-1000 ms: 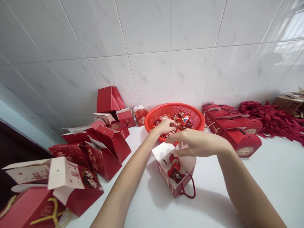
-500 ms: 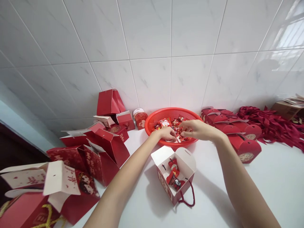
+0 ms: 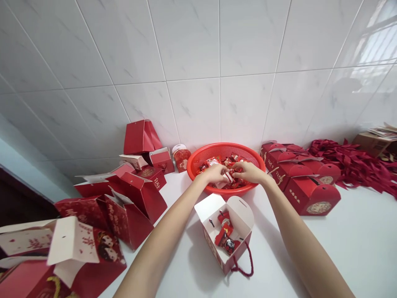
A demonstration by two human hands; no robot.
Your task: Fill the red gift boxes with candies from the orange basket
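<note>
A red plastic basket [image 3: 198, 154] full of wrapped candies [image 3: 234, 159] stands against the wall, and both hands reach into it. My left hand [image 3: 216, 173] is closed around a white-and-red wrapped candy [image 3: 228, 177] near the basket's front. Just to its right, my right hand [image 3: 248, 171] has its fingers curled down among the candies; what they pinch, if anything, is hidden. In front of the basket, between my forearms, a small gift box [image 3: 221, 248] sits with its white flaps up. Several red-wrapped candies [image 3: 226, 231] lie inside it, and a dark red cord handle [image 3: 250, 265] hangs from its side.
Several red gift boxes [image 3: 136, 194] crowd the left side of the white table [image 3: 347, 244], many with flaps raised. Closed red boxes [image 3: 313, 196] stand in rows at right. Behind them lie a heap of dark red ribbons [image 3: 356, 165] and a cardboard box [image 3: 372, 145].
My right hand has moved left and lower into the candies, closer to my left hand. A white-and-red candy now shows in my left hand. The view has shifted slightly.
</note>
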